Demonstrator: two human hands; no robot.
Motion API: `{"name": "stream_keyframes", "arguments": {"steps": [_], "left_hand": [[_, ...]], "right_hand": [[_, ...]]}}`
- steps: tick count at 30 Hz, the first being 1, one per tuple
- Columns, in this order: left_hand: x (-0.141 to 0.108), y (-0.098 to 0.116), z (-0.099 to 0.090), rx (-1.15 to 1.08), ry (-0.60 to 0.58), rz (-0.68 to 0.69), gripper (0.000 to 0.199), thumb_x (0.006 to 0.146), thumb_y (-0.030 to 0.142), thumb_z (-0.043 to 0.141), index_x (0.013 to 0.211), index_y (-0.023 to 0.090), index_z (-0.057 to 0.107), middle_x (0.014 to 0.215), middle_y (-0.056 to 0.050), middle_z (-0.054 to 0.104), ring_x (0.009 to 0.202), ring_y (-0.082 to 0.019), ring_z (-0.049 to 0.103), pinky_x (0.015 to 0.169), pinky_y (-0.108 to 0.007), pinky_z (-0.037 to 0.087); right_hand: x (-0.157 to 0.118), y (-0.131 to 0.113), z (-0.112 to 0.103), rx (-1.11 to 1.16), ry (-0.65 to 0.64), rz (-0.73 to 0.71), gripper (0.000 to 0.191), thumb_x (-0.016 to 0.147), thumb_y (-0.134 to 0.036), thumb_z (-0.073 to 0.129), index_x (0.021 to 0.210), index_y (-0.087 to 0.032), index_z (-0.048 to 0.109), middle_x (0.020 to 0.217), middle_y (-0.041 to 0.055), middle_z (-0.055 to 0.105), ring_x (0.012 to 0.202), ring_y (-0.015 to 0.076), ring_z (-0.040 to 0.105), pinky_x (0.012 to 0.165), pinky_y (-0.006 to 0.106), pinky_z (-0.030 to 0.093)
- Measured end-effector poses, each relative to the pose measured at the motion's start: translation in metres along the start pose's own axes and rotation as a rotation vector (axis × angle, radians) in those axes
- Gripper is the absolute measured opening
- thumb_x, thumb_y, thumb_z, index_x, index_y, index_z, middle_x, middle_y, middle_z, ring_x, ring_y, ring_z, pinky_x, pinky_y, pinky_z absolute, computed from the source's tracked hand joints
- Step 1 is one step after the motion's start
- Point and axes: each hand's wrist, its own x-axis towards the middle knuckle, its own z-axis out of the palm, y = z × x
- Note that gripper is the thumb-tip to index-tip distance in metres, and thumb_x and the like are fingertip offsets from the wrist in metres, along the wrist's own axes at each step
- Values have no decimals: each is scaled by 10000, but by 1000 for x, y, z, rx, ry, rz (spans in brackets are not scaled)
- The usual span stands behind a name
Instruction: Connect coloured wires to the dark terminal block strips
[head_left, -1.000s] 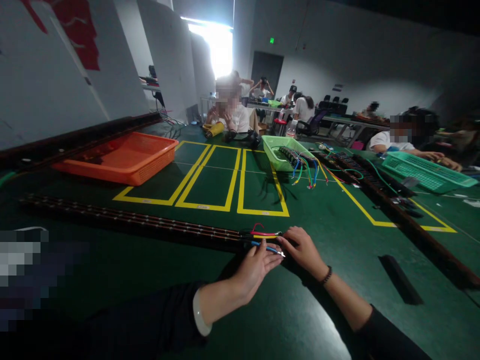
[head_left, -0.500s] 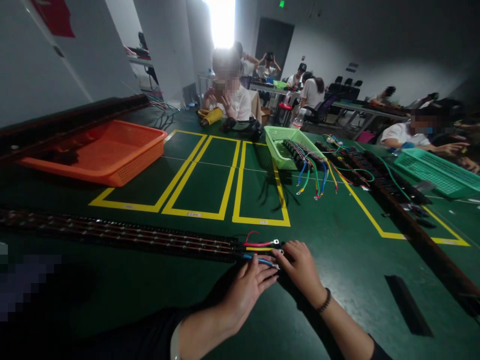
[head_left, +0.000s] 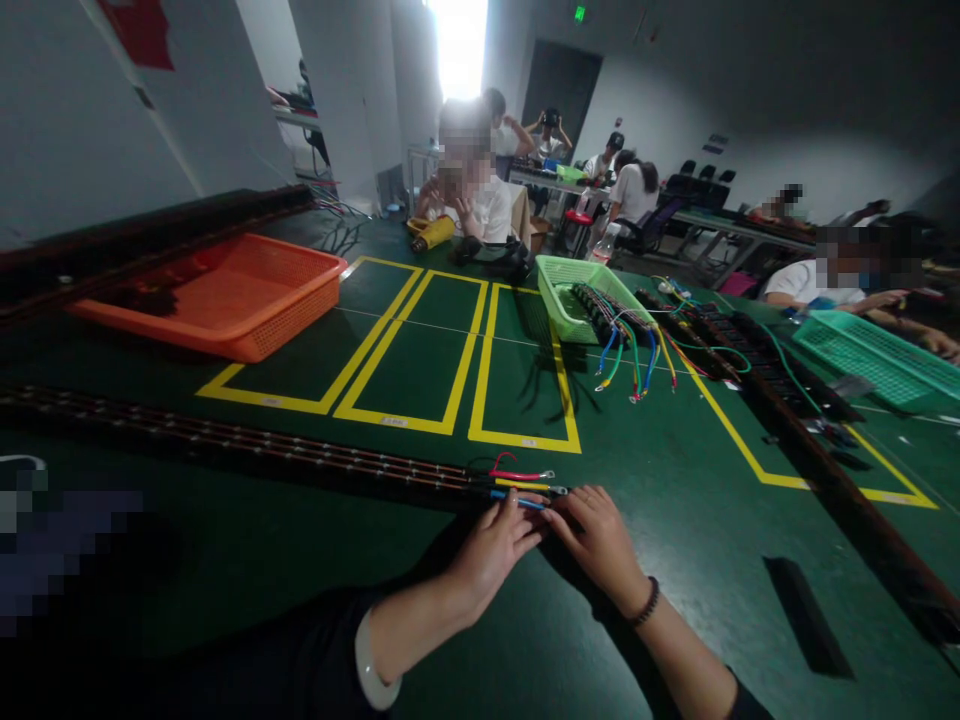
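Observation:
A long dark strip [head_left: 330, 446] with rows of copper-coloured bars lies along the green table. From its right end come a red cable [head_left: 521, 475], a yellow cable [head_left: 521, 485] and a blue cable [head_left: 531, 504], the red and yellow ones tipped with metal lugs. My left hand [head_left: 491, 560] is closed on the blue cable, thumb on top and fingers beneath. At that cable's tip, the thumb and fingers of my right hand [head_left: 604, 540] are pinched together; they hide the end of the blue cable.
An orange basket [head_left: 292, 310] stands at the left, behind the strip. Beyond my hands, a light green basket [head_left: 559, 300] holds parts with coloured cables. A long dark rail [head_left: 862, 520] and a teal basket [head_left: 885, 365] are at right, near a dark flat piece [head_left: 806, 615]. Co-workers sit behind.
My right hand has closed over the tip of the blue cable, which showed before. The blue cable has risen a little toward the yellow one. My view has shifted slightly.

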Motion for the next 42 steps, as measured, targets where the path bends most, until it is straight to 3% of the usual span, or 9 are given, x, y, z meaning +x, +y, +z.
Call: {"name": "stream_keyframes", "arguments": {"steps": [7,15,19,22,25,29,34,38,42], "left_hand": [[0,-4,-4,63,-6,-67,382,884,386,491,1151,111,495,1146,-191,605,1061,-238,601,1024,-451,370],[-7,1,-1,177,-129,-110,217,815,330,597,856,131,521,878,-146,679,916,-259,659,979,-509,382],[-9,3,0,203,-187,-125,208,799,325,613,824,136,532,888,-137,679,914,-252,657,983,-504,373],[-10,4,1,206,-188,-133,170,798,278,608,857,130,552,891,-128,675,911,-237,653,988,-482,374],[-9,3,2,197,-167,-151,123,797,213,594,877,128,556,871,-103,668,885,-212,652,992,-464,372],[-6,2,0,121,-157,-161,145,811,235,590,910,138,546,927,-96,660,931,-211,642,1006,-459,353],[-3,3,-2,40,-137,-173,368,859,418,513,1049,105,548,1061,-165,635,1042,-236,599,1031,-441,330],[-2,4,-1,-41,-74,-130,375,858,452,507,1020,117,554,1049,-152,634,1061,-223,586,1043,-409,332],[-1,3,0,-77,-67,-63,270,855,400,535,975,158,544,1009,-104,647,1062,-213,584,1027,-413,357]], "right_hand": [[2,1,2,-130,58,-20,238,906,-340,518,753,-179,606,680,35,582,682,163,480,678,302,323],[2,7,3,-196,33,60,352,861,-444,556,620,-190,520,624,29,536,651,168,479,641,304,322],[1,10,2,-82,72,122,307,813,-484,593,827,-183,532,766,50,552,709,189,512,629,303,390],[5,9,-4,-9,89,79,432,803,-428,618,1127,-171,493,1038,122,550,909,237,538,754,366,447],[15,4,-8,-11,13,-6,488,805,-340,630,1240,-192,463,1158,125,534,1045,257,504,871,412,411],[34,-4,-11,-30,-128,-86,376,784,-263,661,1143,-200,568,975,72,623,950,222,539,856,380,391],[50,-11,-17,-75,-185,-141,101,789,-289,662,812,-190,656,737,28,612,743,173,536,744,332,385],[50,-15,-20,-176,-132,-234,178,850,-305,592,728,-191,652,705,34,587,707,165,501,698,316,369],[40,-21,-17,-413,-93,-353,219,904,-223,490,797,-182,676,719,56,579,702,177,480,697,344,368]]}}
